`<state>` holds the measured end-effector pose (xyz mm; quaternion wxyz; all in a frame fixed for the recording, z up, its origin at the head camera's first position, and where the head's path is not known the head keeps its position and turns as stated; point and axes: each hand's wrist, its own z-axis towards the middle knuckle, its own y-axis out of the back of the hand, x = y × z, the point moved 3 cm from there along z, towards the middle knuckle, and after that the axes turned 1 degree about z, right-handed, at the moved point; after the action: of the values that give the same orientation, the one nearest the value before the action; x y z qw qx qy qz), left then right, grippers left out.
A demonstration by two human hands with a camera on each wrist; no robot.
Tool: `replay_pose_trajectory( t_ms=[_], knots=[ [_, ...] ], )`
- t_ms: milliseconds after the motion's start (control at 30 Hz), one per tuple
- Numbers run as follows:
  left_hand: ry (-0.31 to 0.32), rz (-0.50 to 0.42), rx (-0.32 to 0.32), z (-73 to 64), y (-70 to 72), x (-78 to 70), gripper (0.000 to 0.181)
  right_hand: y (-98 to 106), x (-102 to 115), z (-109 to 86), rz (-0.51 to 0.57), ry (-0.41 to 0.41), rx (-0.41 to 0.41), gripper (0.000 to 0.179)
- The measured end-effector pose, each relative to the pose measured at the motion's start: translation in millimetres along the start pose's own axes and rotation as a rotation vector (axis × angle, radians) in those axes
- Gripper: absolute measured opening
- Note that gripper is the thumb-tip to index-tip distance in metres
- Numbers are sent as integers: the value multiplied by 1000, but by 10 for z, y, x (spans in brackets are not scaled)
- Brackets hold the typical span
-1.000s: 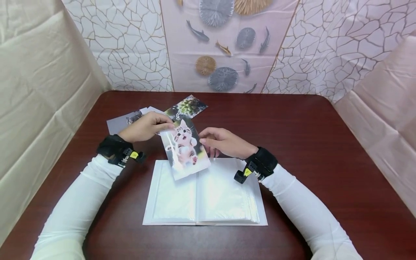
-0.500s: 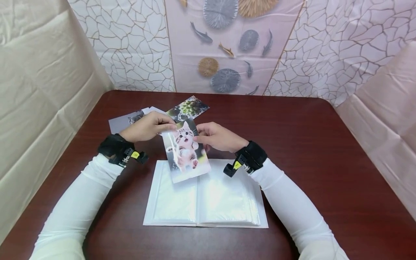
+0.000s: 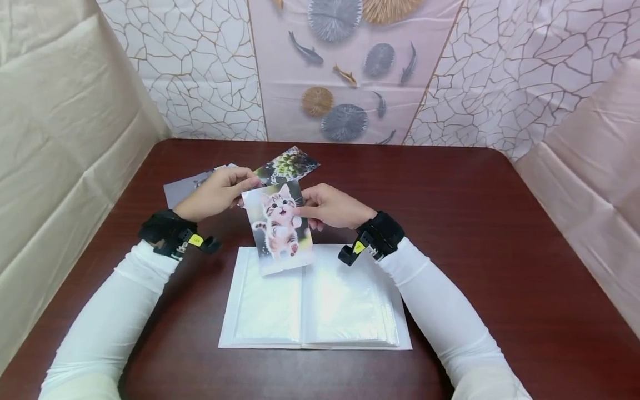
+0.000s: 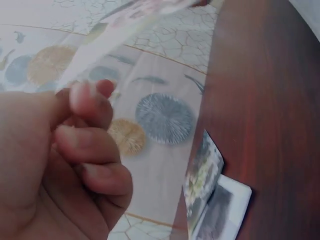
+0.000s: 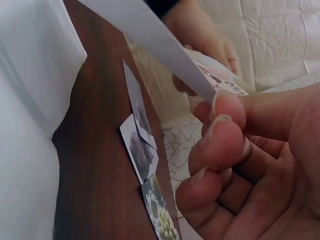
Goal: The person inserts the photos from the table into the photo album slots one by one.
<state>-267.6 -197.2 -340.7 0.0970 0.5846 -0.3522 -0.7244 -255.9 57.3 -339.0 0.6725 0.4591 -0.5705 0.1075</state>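
1. While the right hand (image 3: 337, 206) pinches its right edge, thumb across the front and fingers behind, the glossy kitten photo (image 3: 280, 228) is held in the air, tilted slightly, picture side towards the head camera.
2. Curled beside the upper-left corner of that photo is the left hand (image 3: 215, 191), its thumb just above the top edge; I cannot tell whether its fingertips grip the corner. The left-wrist view shows those fingers bent inward, with the photo as a blurred streak just past them.
3. Below both hands, a white photo album (image 3: 350, 300) lies spread on the dark reddish-brown tabletop (image 3: 450, 194), with glare on its clear plastic pockets. From the head camera, the lower part of the kitten photo covers the top of the left page and of the centre fold.
4. Behind the hands, a succulent photo (image 3: 287, 166) lies at a slant, and to its left is a grey photo (image 3: 180, 191), partly hidden by the left hand. Between those two, the right-wrist view shows a white-edged photo (image 5: 137, 150), the three overlapping in a row.
5. Each wrist wears a black strap, the left strap (image 3: 167, 230) and the right strap (image 3: 381, 233), above long white sleeves.
6. Beyond the table hangs a patterned backdrop (image 3: 350, 83) printed with fish and round leaf shapes.
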Motion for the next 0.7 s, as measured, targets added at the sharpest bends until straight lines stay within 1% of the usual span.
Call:
replay_pose_trajectory(
  t_ms=[67,167,200,267,367,467,533,600,700],
  knots=[
    [7,-17,31,-28,-3,37,23,31,-19,0,-7,7,-22,23],
    [-14,-26,83,-60,-29,86,20,74,-54,2,5,7,-62,24],
    [-11,-27,102,-73,-44,102,19,84,-64,2,13,6,-73,23],
    [-14,-15,158,-104,-98,130,16,109,-95,9,34,-1,-97,23],
    [-18,42,254,-159,-209,153,13,162,-135,14,51,-18,-137,24],
    [-38,114,355,-205,-322,136,15,233,-194,21,69,-57,-176,27],
    [-41,142,394,-217,-388,121,17,265,-232,23,82,-77,-186,27],
    [-29,159,423,-228,-444,101,18,288,-272,25,97,-97,-187,27],
    [-4,173,440,-247,-505,78,18,307,-315,25,113,-109,-186,27]
  ],
)
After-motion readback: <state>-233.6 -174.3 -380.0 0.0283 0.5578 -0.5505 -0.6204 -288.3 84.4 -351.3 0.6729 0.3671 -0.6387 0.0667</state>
